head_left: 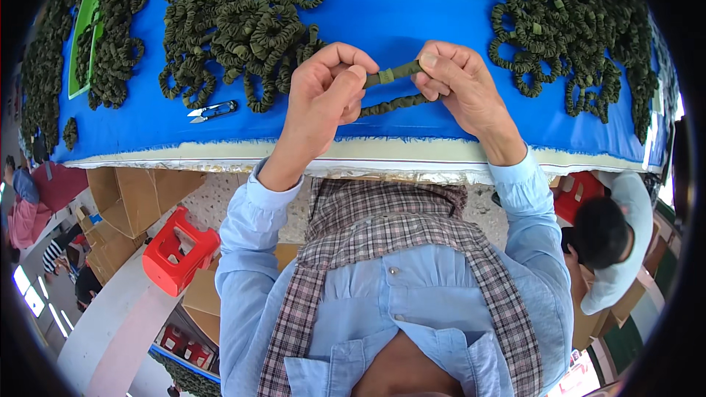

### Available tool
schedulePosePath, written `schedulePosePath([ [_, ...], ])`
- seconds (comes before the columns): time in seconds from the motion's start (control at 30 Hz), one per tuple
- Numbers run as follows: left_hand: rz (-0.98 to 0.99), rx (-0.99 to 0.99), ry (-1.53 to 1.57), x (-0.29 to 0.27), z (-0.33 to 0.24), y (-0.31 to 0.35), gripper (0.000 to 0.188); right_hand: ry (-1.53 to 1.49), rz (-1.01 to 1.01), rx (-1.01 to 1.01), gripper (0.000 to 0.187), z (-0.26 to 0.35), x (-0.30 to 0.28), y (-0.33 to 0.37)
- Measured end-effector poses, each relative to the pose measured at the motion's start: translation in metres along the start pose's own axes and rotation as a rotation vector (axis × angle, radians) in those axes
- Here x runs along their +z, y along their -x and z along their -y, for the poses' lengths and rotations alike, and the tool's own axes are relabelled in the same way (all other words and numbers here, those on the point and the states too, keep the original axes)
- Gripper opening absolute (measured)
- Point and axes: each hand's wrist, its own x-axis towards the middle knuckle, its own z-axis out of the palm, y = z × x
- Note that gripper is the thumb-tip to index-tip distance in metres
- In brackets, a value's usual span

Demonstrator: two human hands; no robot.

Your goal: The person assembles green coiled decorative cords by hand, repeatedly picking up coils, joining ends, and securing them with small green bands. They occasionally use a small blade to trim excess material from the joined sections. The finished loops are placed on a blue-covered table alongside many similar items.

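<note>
Between my two hands, over the near edge of the blue-covered table, a dark green gathered fabric band [397,105] is stretched out. My left hand [323,99] pinches one end of its upper, flatter stretch, and my right hand [460,84] grips the other end between thumb and fingers. A short overlapping piece shows on that upper stretch beside my left fingertips. The ruched lower part hangs in a loop beneath. A large heap of similar green bands [235,37] lies beyond my left hand, and another heap [566,22] beyond my right.
Small thread snips [213,111] lie on the blue cloth [412,0], left of my hands. A green tray [87,37] stands among more bands at far left. Below the table are a red stool [176,250] and cardboard boxes [143,195]. Another person [614,235] sits at right.
</note>
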Motion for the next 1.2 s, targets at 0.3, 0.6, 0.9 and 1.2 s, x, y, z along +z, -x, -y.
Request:
schedulePosePath([
  [0.3,-0.069,0.399,-0.587,0.013,0.013,-0.008,0.022,0.009,-0.075,0.011,0.022,0.000,0.008,-0.001],
  [0.6,-0.097,0.284,-0.592,0.017,0.003,0.000,0.020,-0.324,0.018,-0.177,0.021,-0.011,-0.009,-0.007],
  [0.9,0.002,0.172,-0.247,0.016,-0.010,0.001,0.018,0.337,0.116,-0.041,0.026,0.001,-0.003,0.001],
  [1.2,0.004,0.142,-0.390,0.008,0.000,-0.008,0.009,-0.078,0.109,-0.020,0.022,-0.005,0.004,0.000],
])
